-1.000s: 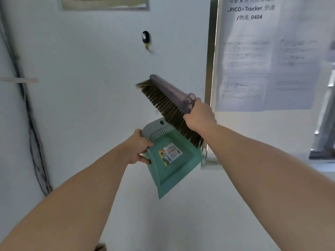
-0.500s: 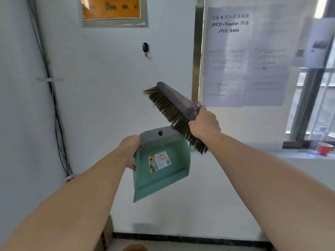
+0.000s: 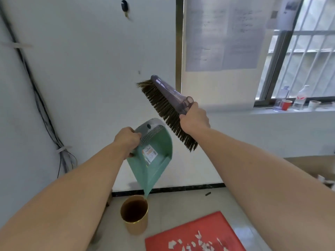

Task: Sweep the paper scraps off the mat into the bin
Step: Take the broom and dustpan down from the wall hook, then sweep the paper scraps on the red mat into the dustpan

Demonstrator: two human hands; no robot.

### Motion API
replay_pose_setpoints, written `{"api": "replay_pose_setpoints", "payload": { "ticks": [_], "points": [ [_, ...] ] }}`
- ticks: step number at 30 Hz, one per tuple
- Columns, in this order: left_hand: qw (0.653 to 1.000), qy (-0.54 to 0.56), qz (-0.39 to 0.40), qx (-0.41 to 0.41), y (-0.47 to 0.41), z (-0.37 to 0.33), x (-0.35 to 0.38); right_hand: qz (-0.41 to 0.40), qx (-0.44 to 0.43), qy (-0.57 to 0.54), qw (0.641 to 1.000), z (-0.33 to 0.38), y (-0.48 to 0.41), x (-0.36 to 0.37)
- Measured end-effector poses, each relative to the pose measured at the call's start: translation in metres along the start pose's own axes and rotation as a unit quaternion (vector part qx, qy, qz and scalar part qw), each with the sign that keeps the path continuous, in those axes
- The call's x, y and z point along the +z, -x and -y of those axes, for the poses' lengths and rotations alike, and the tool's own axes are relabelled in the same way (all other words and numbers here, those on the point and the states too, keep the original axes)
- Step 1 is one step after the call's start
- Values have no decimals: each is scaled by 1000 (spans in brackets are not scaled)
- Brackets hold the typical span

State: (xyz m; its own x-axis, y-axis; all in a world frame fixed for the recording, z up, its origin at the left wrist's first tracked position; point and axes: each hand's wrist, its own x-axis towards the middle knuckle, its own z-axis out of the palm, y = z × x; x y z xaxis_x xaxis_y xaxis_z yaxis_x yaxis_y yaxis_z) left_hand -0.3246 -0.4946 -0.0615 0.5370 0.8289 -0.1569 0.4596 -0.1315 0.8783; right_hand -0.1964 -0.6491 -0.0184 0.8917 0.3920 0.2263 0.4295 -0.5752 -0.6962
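Gripping a green plastic dustpan and stiff-bristled brush, left hand, right hand.

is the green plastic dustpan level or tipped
Tipped: the green plastic dustpan, held by the left hand, hangs lip-down above the gold bin.

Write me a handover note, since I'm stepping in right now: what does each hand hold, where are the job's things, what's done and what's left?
Left hand: grip closed on the green dustpan, held up with its lip pointing down above the bin.
Right hand: grip closed on the brush, raised in the air, bristles down.
Gold bin: on the floor by the wall, just left of the red mat.
Paper scraps: lying on the mat.
Done: both tools are in hand.
Left: sweep the scraps into the dustpan, then tip them into the bin.
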Motion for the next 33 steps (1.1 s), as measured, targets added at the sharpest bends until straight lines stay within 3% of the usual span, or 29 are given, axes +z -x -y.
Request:
{"api": "replay_pose_setpoints", "payload": {
  "ticks": [6, 10, 25, 29, 33],
  "points": [
    [997, 8, 63, -53, 24, 50, 17, 47, 61, 47, 996, -47, 36, 30],
    [992, 6, 61, -114, 33, 81, 45, 76, 81, 55, 992, -89, 48, 50],
    [959, 40, -21, -279, 82, 210, 256, 266, 129, 70, 953, -344, 73, 102],
    [950, -52, -65, -301, 91, 269, 307, 282, 138, 79, 946, -424, 83, 130],
    [945, -37, -83, -313, 95, 339, 345, 292, 152, 58, 943, -496, 104, 167]
  ]
}}
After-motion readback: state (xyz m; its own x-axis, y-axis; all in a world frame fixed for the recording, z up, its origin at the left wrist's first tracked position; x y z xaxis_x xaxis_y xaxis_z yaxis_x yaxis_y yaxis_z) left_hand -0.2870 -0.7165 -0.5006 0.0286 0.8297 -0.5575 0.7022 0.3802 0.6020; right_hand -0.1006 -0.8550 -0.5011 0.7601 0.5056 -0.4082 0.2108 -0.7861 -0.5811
